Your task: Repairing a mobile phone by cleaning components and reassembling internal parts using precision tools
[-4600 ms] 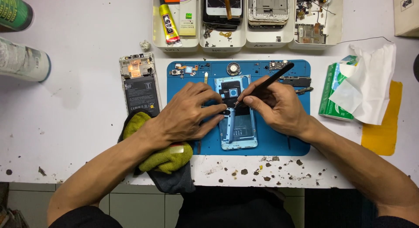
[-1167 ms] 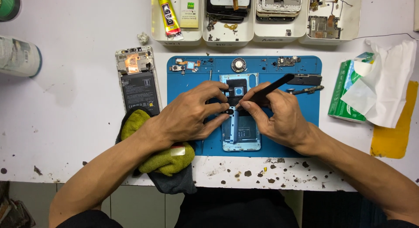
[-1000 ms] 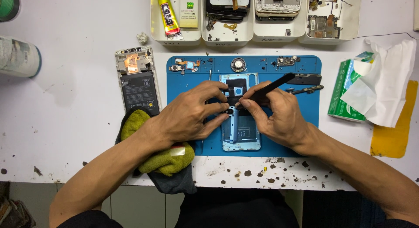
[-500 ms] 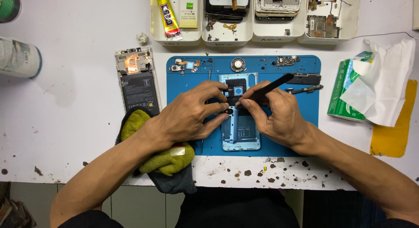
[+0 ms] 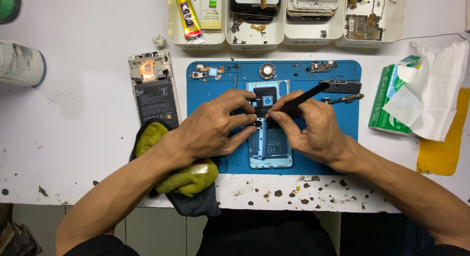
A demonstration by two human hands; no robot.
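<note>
Both hands meet at the middle of the frame over a pale blue phone frame lying on a blue work mat. The left hand presses down on the phone frame's left edge with fingers spread and curled onto it, pinching nothing that can be made out, while the right hand grips a black pry tool like a pen, its tip touching the frame near the left fingertips. The mat sits on a white bench whose surface is scuffed and, along the lower edge, chipped and spotted with dark marks. Small loose parts lie along the mat's upper edge. Just left of the mat lies an opened phone body showing its dark battery, and below it a yellow-green cloth over a dark rag under the left forearm. Four white trays line the top of the frame, holding phone parts and a yellow glue tube. At the right edge sit a green tissue pack with a white tissue pulled out, and a yellow patch on the bench. A pale roll lies at the upper left. Below the bench's front edge, pale floor tiles show.
</note>
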